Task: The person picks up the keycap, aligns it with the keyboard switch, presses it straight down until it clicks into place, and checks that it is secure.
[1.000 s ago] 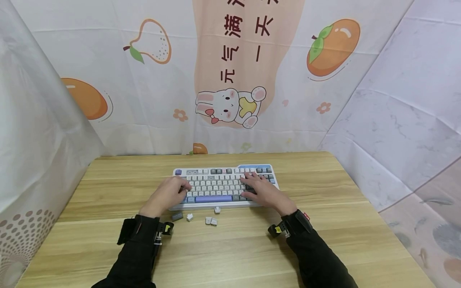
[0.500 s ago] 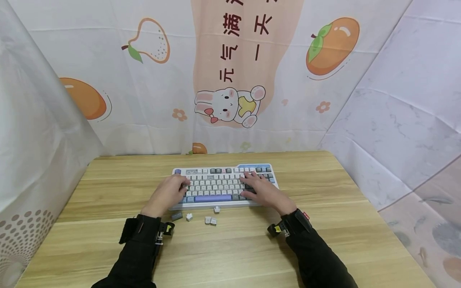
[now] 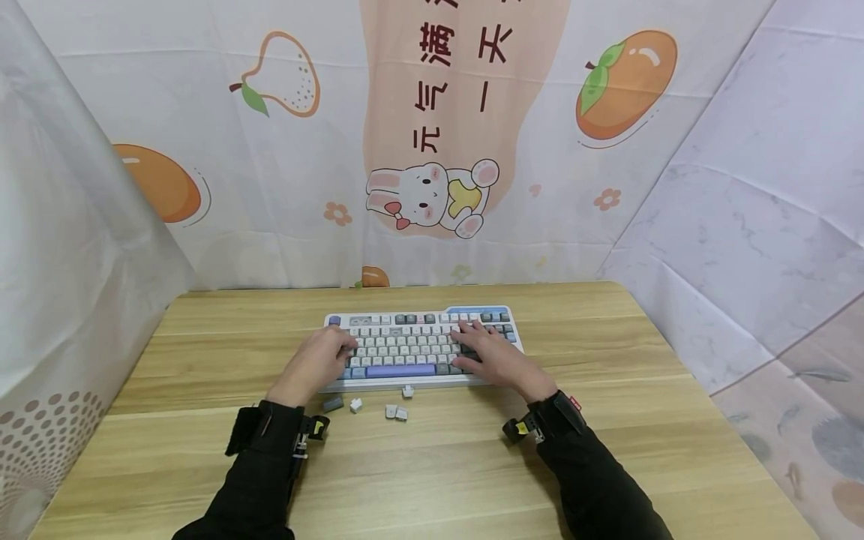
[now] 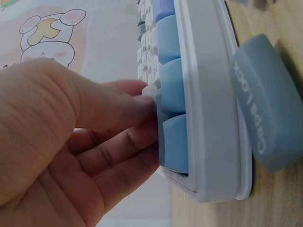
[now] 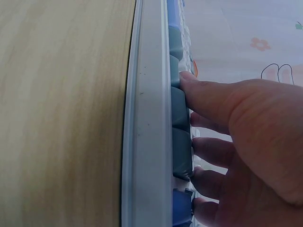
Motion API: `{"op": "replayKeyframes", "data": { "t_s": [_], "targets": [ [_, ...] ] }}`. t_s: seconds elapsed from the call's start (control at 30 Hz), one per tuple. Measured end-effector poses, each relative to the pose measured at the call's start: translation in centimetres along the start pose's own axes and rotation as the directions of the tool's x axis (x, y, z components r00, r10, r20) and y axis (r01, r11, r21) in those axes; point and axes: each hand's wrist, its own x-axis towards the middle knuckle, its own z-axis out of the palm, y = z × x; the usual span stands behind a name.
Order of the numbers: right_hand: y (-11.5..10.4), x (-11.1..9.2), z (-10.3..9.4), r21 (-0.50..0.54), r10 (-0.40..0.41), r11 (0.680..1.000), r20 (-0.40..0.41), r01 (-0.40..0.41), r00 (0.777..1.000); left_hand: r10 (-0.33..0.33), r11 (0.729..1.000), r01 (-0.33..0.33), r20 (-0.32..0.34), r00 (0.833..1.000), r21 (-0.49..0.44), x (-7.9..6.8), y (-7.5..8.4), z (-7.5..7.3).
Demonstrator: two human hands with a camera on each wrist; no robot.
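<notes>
A white keyboard (image 3: 405,382) with white, grey, blue and purple keys lies on the table. Over its left end, my left hand (image 3: 313,366) pinches a small white keycap (image 4: 150,91) between thumb and index finger, down among the keys; the other fingers curl beneath. My right hand (image 3: 499,360) rests spread on the right end, its thumb touching the grey keys (image 5: 179,111). In front of the keyboard lie a grey Caps Lock keycap (image 4: 267,106), a white keycap (image 3: 355,406) and a pair of pale keycaps (image 3: 396,412). Another white keycap (image 3: 408,391) sits at the front edge.
The wooden table (image 3: 418,480) reaches to a printed cloth (image 3: 304,172) hanging behind it. More cloth hangs along the left and right sides. Both wrists carry black straps with small cameras (image 3: 518,430).
My left hand has shifted slightly away from me along the left end of the keyboard. The right hand and the loose keycaps stay where they were.
</notes>
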Motion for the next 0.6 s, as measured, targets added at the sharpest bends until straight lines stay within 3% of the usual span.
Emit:
{"op": "replayKeyframes", "data": {
  "t_s": [0.6],
  "targets": [
    [-0.13, -0.04, -0.13, 0.003, -0.013, 1.0, -0.008, 0.013, 1.0, -0.001, 1.0, 0.0, -0.018, 1.0, -0.016, 0.02, 0.03, 0.05]
  ]
}}
